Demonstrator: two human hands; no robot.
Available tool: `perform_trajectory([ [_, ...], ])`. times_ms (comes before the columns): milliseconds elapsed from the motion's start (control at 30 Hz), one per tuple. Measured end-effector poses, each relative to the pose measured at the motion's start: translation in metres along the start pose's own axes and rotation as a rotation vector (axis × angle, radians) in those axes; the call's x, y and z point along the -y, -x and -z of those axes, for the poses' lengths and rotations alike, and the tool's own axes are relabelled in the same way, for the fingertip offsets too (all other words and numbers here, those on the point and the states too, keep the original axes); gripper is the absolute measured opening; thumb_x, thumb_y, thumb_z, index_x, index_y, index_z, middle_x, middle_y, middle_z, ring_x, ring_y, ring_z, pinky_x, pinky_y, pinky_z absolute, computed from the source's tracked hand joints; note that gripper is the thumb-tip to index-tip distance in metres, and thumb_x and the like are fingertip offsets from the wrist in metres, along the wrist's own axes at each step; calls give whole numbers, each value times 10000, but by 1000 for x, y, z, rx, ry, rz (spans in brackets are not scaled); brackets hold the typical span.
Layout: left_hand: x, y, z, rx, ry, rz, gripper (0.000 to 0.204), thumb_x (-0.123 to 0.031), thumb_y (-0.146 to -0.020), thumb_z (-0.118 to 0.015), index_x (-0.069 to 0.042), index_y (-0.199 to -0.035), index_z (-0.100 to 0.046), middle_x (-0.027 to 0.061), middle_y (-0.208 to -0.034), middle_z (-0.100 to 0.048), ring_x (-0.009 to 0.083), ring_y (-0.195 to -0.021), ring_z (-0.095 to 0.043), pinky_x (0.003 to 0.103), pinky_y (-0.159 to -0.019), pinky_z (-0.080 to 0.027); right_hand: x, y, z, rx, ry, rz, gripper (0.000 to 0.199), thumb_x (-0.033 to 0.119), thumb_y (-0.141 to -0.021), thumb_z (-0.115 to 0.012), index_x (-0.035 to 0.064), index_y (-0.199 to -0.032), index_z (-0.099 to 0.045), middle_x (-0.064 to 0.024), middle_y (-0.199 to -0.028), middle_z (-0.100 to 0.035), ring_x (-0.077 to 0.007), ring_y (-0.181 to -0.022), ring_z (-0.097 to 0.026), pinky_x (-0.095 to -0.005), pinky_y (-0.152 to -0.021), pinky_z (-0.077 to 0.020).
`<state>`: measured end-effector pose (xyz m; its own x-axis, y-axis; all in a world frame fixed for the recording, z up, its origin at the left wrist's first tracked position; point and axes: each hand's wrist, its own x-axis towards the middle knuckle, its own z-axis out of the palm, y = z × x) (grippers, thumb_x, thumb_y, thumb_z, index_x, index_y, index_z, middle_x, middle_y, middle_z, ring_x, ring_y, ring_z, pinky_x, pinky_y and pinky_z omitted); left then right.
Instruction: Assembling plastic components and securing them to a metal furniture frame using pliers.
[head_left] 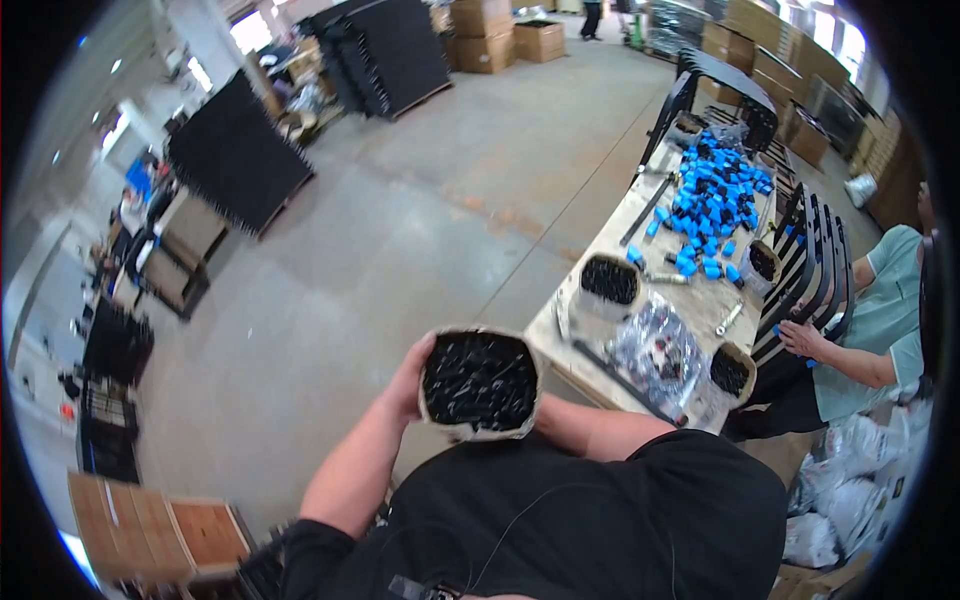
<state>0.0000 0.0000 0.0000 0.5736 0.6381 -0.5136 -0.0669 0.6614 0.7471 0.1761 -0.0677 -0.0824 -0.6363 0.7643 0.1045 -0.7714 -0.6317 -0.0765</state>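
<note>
In front of my chest is a pale, square tub (429, 400) with rounded corners, full of small shiny black pieces that look like bolts (480, 380). My left hand (408, 378) is closed around its left side, thumb up near the rim. From the right, my right hand (545, 412) meets the lower right side of the tub, its fingers hidden behind it. Just beyond, on a workbench (560, 345), stands another tub of black pieces (609, 282). Beside that lies a clear plastic bag (655, 345) with small parts inside.
Many blue-and-black pieces (715, 190) are heaped on the bench. More tubs (733, 372), a wrench (730, 318) and dark bars lie there too. At right, a co-worker's hand (800, 340) touches a black slatted frame (825, 250). Black panels (240, 155) and cartons (480, 35) stand farther off.
</note>
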Motion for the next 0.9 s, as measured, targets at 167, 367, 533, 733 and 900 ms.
perform_trajectory([
  [167, -80, -21, 32, -104, 217, -212, 614, -561, -997, -462, -54, -1317, -595, 162, -1208, -687, 299, -1090, -669, 455, -938, -567, 71, -105, -49, -258, 58, -72, 660, 613, -997, -355, 154, -1424, -562, -153, -1424, -581, -474, -1237, -571, -841, -915, -386],
  [367, -196, -125, 80, -133, 184, -398, 628, -501, -1028, -294, -35, -1344, -573, 157, -1261, -669, 305, -1121, -659, 442, -975, -543, 198, -258, 8, -377, 307, 261, 739, 593, -1021, -299, -7, -1342, -585, -214, -1297, -647, -399, -1138, -637, -547, -969, -533],
  [533, -251, -227, 137, -119, 167, -360, 621, -467, -1033, -272, -17, -1361, -546, 169, -1291, -651, 313, -1153, -644, 451, -999, -527, 274, -294, -29, -505, 434, 93, 728, 681, -976, -401, 76, -1328, -601, -130, -1210, -702, -288, -1008, -705, -496, -851, -575],
  [733, -335, -385, 169, 128, 111, -223, 595, -473, -1029, -357, -14, -1358, -544, 173, -1279, -653, 323, -1137, -649, 451, -996, -530, 369, -341, 8, -696, 623, 291, 495, 478, -974, -558, 83, -1265, -631, -98, -1110, -733, -257, -895, -731, -447, -709, -604],
  [900, -405, -509, 131, 435, 23, -19, 530, -419, -1025, -441, 10, -1309, -568, 174, -1196, -679, 303, -1062, -679, 431, -962, -549, 445, -344, 23, -799, 488, 631, 425, 353, -1003, -541, 27, -1260, -634, -117, -1141, -728, -226, -998, -712, -415, -899, -577],
])
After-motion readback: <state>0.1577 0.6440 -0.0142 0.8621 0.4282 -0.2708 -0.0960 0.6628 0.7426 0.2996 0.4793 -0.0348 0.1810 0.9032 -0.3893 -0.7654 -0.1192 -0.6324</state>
